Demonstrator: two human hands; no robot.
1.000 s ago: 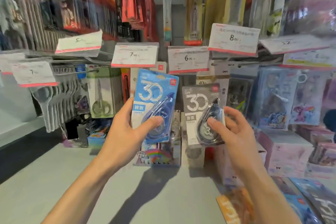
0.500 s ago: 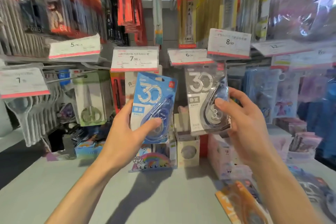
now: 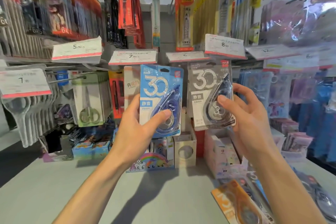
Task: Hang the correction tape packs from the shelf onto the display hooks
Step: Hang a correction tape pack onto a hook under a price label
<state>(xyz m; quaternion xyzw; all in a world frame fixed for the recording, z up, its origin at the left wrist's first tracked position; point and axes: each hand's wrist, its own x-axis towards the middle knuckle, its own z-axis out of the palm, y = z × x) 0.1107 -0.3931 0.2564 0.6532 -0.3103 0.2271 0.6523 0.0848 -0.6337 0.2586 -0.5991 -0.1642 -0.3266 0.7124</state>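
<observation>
Left hand (image 3: 138,129) gripping blue correction tape pack (image 3: 161,99), thumb across blister; right hand (image 3: 249,114) gripping grey correction tape pack (image 3: 211,94), both upright beneath price tags (image 3: 133,56), above shelf (image 3: 91,196).

Both forearms are bare to the frame edge, no sleeves showing; left hand (image 3: 138,131) and right hand (image 3: 252,125) wear no gloves, rings or watch.

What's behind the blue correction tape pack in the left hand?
Beside the blue correction tape pack, a cream pack peeks out at left. Whatever hangs directly behind is covered, including any hook.
</observation>
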